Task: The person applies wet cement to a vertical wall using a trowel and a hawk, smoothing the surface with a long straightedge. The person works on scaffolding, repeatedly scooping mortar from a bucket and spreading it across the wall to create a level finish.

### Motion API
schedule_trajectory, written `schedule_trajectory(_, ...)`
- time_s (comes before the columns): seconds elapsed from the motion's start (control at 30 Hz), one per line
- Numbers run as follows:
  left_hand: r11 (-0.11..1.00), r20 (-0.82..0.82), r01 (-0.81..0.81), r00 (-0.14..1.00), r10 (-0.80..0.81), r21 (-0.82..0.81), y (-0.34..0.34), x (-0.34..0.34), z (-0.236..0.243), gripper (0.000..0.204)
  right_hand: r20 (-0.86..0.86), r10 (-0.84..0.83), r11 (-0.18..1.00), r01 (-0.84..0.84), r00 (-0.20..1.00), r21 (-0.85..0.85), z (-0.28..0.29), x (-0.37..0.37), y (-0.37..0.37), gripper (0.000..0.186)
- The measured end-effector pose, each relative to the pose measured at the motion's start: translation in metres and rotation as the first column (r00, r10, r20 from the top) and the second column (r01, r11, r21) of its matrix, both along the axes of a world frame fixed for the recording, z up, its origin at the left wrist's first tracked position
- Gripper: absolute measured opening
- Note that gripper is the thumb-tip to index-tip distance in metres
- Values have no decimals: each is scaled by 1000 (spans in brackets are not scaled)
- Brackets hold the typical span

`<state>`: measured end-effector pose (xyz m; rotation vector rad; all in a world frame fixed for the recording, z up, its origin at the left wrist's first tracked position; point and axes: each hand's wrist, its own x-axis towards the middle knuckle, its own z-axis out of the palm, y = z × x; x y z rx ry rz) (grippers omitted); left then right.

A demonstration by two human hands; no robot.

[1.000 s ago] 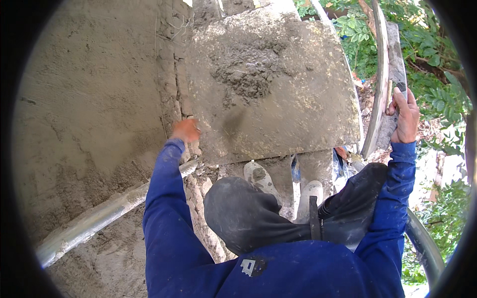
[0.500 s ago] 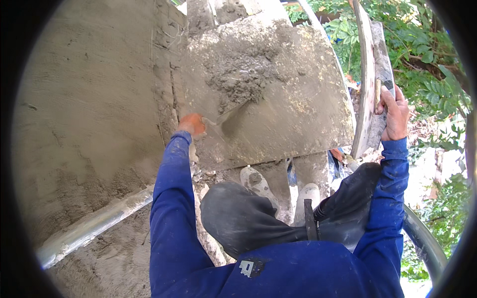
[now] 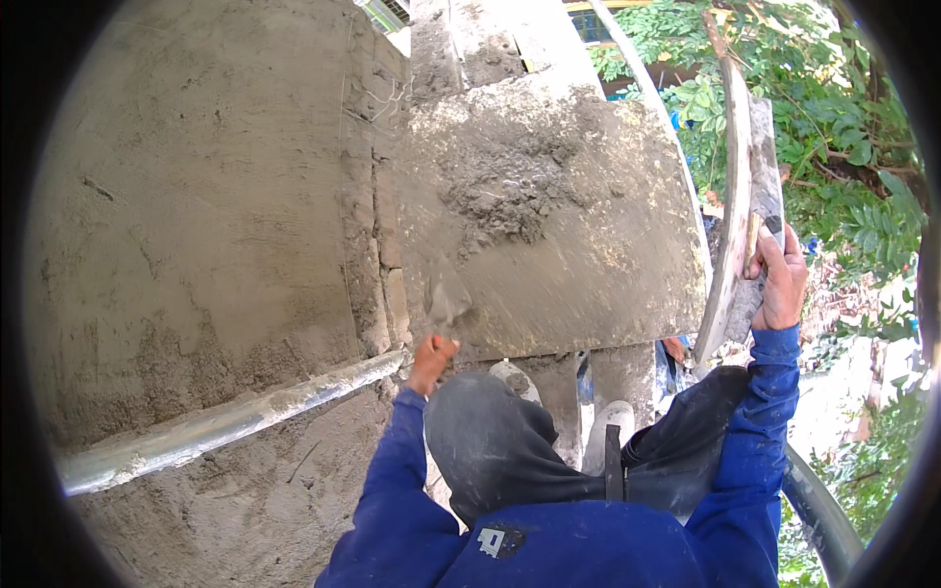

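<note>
My left hand is closed around the handle of a trowel, whose blade is on or just over the near left part of a mortar-smeared board. Wet mortar lies in a heap on that board, beyond the blade. Off to the right, my right hand grips the small wooden handle of a long grey float. A curved, pale wooden strip runs alongside the float; whether they are joined, I cannot tell.
A plastered wall fills the left, with a cement-caked pole across its lower part. Planks extend beyond the board. A dark curved tube is at lower right, and leafy branches hang on the right.
My left hand and the trowel have drawn back toward me, away from the mortar heap. My right hand keeps its grip on the float. The whole view has shifted slightly.
</note>
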<state>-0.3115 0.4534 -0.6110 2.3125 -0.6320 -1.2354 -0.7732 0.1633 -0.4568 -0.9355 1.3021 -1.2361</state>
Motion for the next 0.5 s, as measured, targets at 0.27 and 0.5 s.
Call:
schedule_trajectory(0.27, 996, 119, 33, 992, -42, 79, -12, -28, -78, 22, -36, 13, 1000, -13, 999, 9, -2, -1, -1, 32)
schedule_trajectory(0.5, 994, -26, 52, 998, -54, -98, -178, -49, -45, 17, -4, 34, 999, -34, 999, 19, -9, 3, -3, 31)
